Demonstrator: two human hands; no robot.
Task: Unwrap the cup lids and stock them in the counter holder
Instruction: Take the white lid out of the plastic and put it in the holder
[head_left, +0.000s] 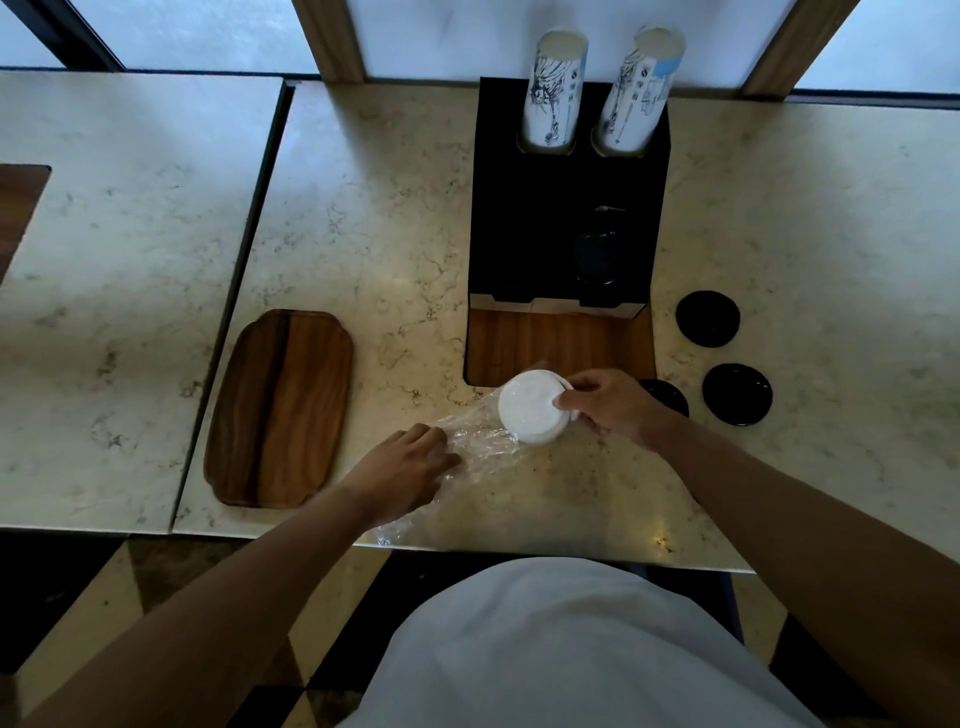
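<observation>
A stack of white cup lids (531, 407) is held just above the marble counter (363, 234), in front of the black counter holder (524, 234). My right hand (610, 406) grips the stack's right edge. Clear plastic wrap (475, 447) trails from the stack toward the counter's front edge. My left hand (410, 467) presses and pinches the wrap down on the counter. A black lid (597, 257) sits dimly in the holder's right slot. Three loose black lids lie right of the holder: one (707, 318) farthest, one (737, 394) at the right, and one (667, 396) partly hidden behind my right hand.
Two stacks of printed paper cups (553, 93) stand in the holder's rear holes. A wooden tray (280, 408) lies at the left. The holder's wooden base (550, 343) shows in front. A seam (249, 270) splits the counter from the neighbouring slab.
</observation>
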